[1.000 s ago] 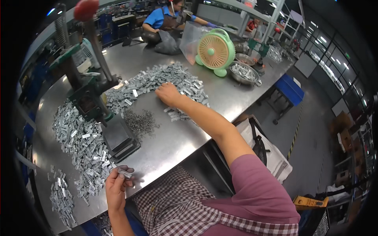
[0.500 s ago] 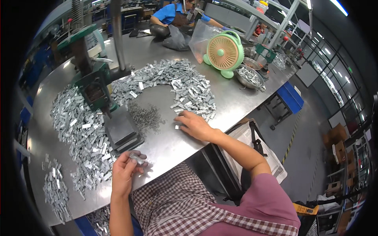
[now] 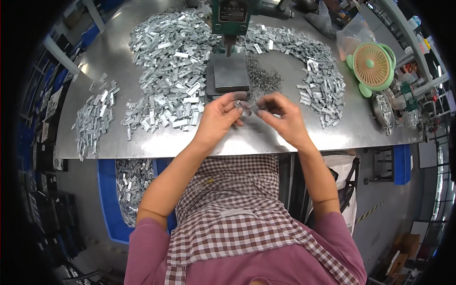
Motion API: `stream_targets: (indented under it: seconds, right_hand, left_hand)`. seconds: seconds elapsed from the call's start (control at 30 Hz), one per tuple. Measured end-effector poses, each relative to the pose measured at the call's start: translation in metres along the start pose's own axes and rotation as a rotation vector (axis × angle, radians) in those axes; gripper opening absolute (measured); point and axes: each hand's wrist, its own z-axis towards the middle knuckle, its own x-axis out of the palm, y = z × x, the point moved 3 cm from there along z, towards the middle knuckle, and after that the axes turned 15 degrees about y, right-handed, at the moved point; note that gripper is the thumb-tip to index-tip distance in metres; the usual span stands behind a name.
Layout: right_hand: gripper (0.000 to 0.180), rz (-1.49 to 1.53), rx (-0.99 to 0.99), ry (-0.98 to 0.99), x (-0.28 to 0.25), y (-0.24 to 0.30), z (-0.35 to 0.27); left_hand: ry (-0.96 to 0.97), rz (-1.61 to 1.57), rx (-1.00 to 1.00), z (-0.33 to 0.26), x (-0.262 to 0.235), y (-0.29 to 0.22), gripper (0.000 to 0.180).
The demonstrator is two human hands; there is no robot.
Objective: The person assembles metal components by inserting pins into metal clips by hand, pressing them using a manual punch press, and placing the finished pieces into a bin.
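My left hand (image 3: pixel 219 117) and my right hand (image 3: pixel 284 117) meet just in front of the press block, above the table's near edge. Between the fingertips of my left hand is a small silvery metal piece (image 3: pixel 247 113). My right thumb and fingers pinch a small grey metal part right beside it; blur hides its exact shape and whether the two touch. Behind my hands stands a green bench press (image 3: pixel 230 19) over a dark steel block (image 3: pixel 231 71). Tiny wire-like metal parts (image 3: pixel 264 79) lie heaped to the block's right.
Large heaps of flat metal pieces (image 3: pixel 171 61) spread left of the press, with another heap (image 3: pixel 324 78) at right. A smaller heap (image 3: pixel 97 118) lies far left. Below the edge is a blue bin (image 3: pixel 105 199) of pieces. A green fan (image 3: pixel 373 66) and metal bowl (image 3: pixel 383 110) stand right.
My right hand has left the right-hand heap and come in to meet my left hand. My left hand, still holding a metal piece, is now before the block. The view has swung round.
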Motion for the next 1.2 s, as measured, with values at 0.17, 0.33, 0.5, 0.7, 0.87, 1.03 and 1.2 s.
stream_targets:
  seconds: [0.17, 0.33, 0.5, 0.7, 0.87, 1.03, 1.2]
  right_hand:
    - [0.019, 0.293, -0.147, -0.092, 0.023, 0.002, 0.009]
    - [0.018, 0.213, -0.118, -0.203, 0.027, -0.004, 0.014]
    - [0.018, 0.064, -0.196, -0.291, 0.036, 0.013, 0.01]
    - [0.018, 0.02, -0.235, -0.38, 0.049, 0.017, 0.004]
    - [0.023, 0.004, -0.277, -0.467, 0.046, 0.011, 0.004]
    - [0.032, -0.102, -0.206, -0.403, 0.044, 0.009, 0.004]
    - [0.026, -0.159, 0.0, -0.314, -0.035, -0.027, -0.006]
  left_hand:
    - [-0.045, 0.012, -0.039, 0.006, -0.005, -0.003, 0.033]
    - [-0.069, 0.094, -0.028, 0.002, 0.005, -0.012, 0.031]
    - [-0.116, 0.095, 0.094, -0.01, 0.012, -0.014, 0.029]
    - [-0.194, 0.194, 0.2, -0.016, 0.016, -0.015, 0.027]
    - [-0.217, 0.136, 0.246, -0.011, 0.029, -0.019, 0.025]
    - [-0.139, 0.102, 0.152, -0.012, 0.012, -0.018, 0.021]
    - [-0.073, 0.244, 0.119, -0.003, 0.0, -0.044, 0.02]
